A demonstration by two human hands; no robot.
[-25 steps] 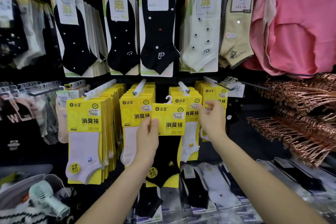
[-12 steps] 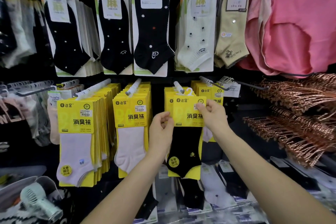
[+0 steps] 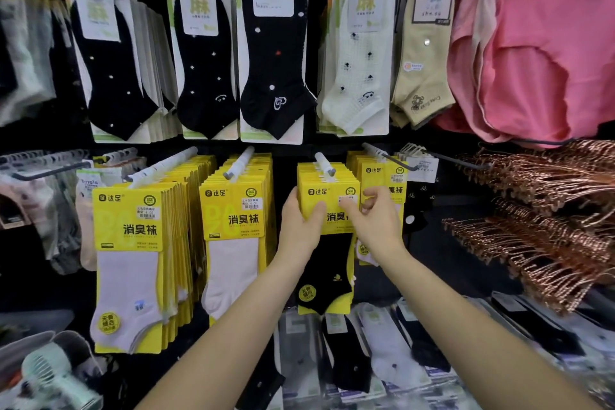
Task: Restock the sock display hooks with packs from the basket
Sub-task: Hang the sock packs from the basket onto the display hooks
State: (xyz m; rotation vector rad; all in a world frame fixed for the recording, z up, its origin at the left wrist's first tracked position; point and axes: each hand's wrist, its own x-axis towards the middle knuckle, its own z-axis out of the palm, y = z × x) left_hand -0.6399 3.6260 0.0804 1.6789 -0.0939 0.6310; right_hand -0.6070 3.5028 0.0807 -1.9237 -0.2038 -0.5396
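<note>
A yellow-carded pack with a black sock point(image 3: 327, 263) hangs at the front of the third white display hook point(image 3: 324, 164) in the lower row. My left hand point(image 3: 299, 226) grips the card's left edge, thumb on its front. My right hand point(image 3: 374, 220) pinches the card's right side near the price sticker. More yellow packs hang behind it on the same hook. The basket is not in view.
Two fuller hooks of yellow packs with white socks point(image 3: 133, 263) point(image 3: 234, 236) hang to the left, another yellow stack point(image 3: 382, 176) to the right. Black and cream socks hang above. Copper hangers point(image 3: 539, 220) jut out at right. Flat sock packs point(image 3: 382, 353) lie below. A small fan point(image 3: 56, 376) sits bottom left.
The black-sock pack moved right from between the hooks and up onto the third hook. Both hands followed and now hold its card there.
</note>
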